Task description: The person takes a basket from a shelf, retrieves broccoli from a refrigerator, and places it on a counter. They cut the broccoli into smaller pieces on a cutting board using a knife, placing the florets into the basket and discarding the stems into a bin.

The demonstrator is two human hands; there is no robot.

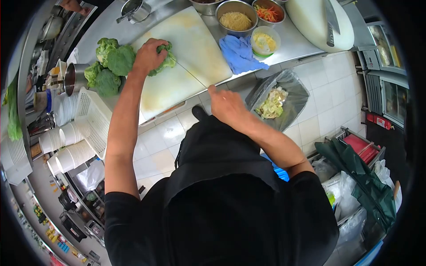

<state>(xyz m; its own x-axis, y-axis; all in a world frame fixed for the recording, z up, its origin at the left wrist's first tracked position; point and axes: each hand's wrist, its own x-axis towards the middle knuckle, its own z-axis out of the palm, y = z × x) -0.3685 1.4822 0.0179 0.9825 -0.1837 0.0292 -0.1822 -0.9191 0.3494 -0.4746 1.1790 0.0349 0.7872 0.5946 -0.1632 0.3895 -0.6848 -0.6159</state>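
Note:
My left hand is curled over a head of broccoli, pressing it onto the white cutting board. Green florets and pale leaf show past its fingers. Closed in a fist near the board's front edge, my right hand grips a knife. The thin blade slants across the board, its tip beside the held broccoli; the handle is hidden in the fist. More broccoli heads are heaped at the board's left edge, close to my left wrist.
Right of the board lie a blue cloth and a tub of yellow bits. Bowls of noodles and shredded vegetables stand behind. A lined bin holds trimmings below. Another knife rests on a round board.

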